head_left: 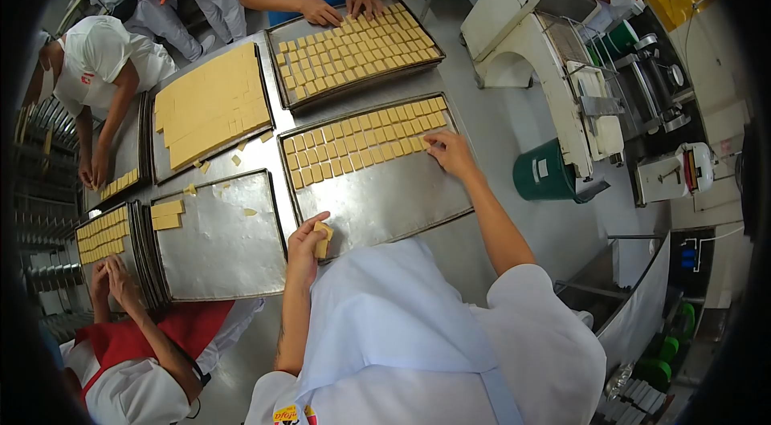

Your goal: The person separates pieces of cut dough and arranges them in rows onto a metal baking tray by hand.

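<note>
My left hand (305,244) is closed around a small stack of pale yellow dough pieces (323,240), above the near left corner of a metal baking tray (385,212). At the right end of the rows on that tray, my right hand (451,155) pinches a dough piece (426,143), its fingertips partly covering it. Neat rows of cut dough pieces (353,142) fill the far part of the tray, while bare metal shows in the near part.
Beyond lies another tray (363,84) full of pieces, with a co-worker's hands (341,12) over it. To the left are a scored dough sheet (213,104) and a tray with dough strips (167,215). Other people work at the left. A green bin (544,170) stands right.
</note>
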The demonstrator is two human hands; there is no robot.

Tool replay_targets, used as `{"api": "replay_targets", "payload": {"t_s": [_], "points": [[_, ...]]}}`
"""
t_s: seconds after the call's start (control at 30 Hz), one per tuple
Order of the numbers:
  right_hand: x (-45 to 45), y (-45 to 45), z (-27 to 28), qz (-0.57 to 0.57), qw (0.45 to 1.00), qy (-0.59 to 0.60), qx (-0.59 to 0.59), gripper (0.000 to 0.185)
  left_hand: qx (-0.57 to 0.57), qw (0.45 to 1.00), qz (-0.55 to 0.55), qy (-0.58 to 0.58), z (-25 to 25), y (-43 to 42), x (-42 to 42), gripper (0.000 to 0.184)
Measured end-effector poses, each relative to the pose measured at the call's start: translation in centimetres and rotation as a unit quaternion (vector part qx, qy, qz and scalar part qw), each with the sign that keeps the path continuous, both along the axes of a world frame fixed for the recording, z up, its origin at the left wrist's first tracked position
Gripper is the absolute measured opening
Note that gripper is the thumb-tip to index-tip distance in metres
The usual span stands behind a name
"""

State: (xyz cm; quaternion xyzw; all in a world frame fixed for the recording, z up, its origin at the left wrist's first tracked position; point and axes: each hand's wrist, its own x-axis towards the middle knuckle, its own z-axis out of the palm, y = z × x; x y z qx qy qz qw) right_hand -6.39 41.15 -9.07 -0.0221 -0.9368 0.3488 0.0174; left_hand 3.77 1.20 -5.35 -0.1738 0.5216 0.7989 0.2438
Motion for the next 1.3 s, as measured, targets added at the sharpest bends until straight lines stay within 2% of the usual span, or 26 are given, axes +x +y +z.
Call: {"api": "replay_targets", "payload": {"t_s": [0.3, 0.4, 0.47, 0.53, 0.63, 0.73, 0.8, 0.83, 0.9, 0.93, 0.97, 1.07, 1.1, 1.2, 1.3], "points": [[-0.1, -0.4, 0.6, 0.000, 1.000, -0.009, -0.011, 0.029, -0.048, 0.998, 0.003, 0.031, -0.2, 0.8, -1.0, 0.033], [0.0, 0.6, -2.3, 0.012, 0.999, 0.050, -0.004, 0.033, -0.091, 0.994, -0.013, 0.063, -1.9, 0.8, -1.1, 0.032], [0.3, -0.4, -1.8, 0.038, 0.981, 0.158, 0.108, 0.034, -0.136, 0.987, -0.041, 0.079, -0.8, 1.2, -1.5, 0.030], [0.8, -3.1, -0.9, -0.001, 0.995, 0.050, -0.087, 0.036, -0.152, 0.980, -0.065, 0.109, 0.3, 1.8, -1.8, 0.037], [3.1, -9.5, 4.4, 0.093, 0.971, -0.125, -0.180, 0.041, -0.181, 0.963, -0.101, 0.174, 0.8, 2.7, -2.5, 0.057], [5.6, -14.2, 4.9, 0.199, 0.920, -0.179, -0.285, 0.038, -0.256, 0.926, -0.139, 0.240, 1.5, 4.1, -2.7, 0.068], [6.0, -15.4, 3.9, 0.212, 0.912, -0.209, -0.281, 0.031, -0.307, 0.896, -0.167, 0.275, 2.5, 4.7, -2.8, 0.073], [6.1, -15.4, 3.7, 0.195, 0.899, -0.211, -0.331, 0.028, -0.318, 0.894, -0.177, 0.263, 2.8, 5.0, -2.8, 0.071], [6.5, -15.1, 3.5, 0.158, 0.865, -0.211, -0.427, 0.024, -0.284, 0.909, -0.167, 0.256, 1.6, 4.8, -2.8, 0.069], [6.5, -14.7, 3.7, 0.126, 0.865, -0.217, -0.435, 0.023, -0.267, 0.916, -0.163, 0.251, 0.7, 4.7, -2.8, 0.068], [6.3, -14.0, 4.0, 0.094, 0.864, -0.224, -0.442, 0.022, -0.262, 0.903, -0.151, 0.305, -0.3, 4.4, -2.8, 0.052], [5.4, -11.0, 3.2, 0.026, 0.875, -0.179, -0.449, 0.021, -0.164, 0.975, -0.125, 0.087, -1.3, 3.5, -3.0, 0.036], [5.0, -9.7, 2.2, 0.002, 0.878, -0.152, -0.454, 0.022, -0.124, 0.985, -0.099, 0.069, -1.5, 3.0, -2.9, 0.029], [3.7, -5.5, 0.9, -0.055, 0.889, -0.116, -0.440, 0.029, 0.013, 1.000, -0.001, 0.009, -1.5, 2.1, -2.5, 0.030], [3.1, -1.9, 2.1, -0.112, 0.920, -0.091, -0.363, 0.030, 0.085, 0.995, 0.032, -0.032, -0.6, 0.8, -2.0, 0.031]]}}
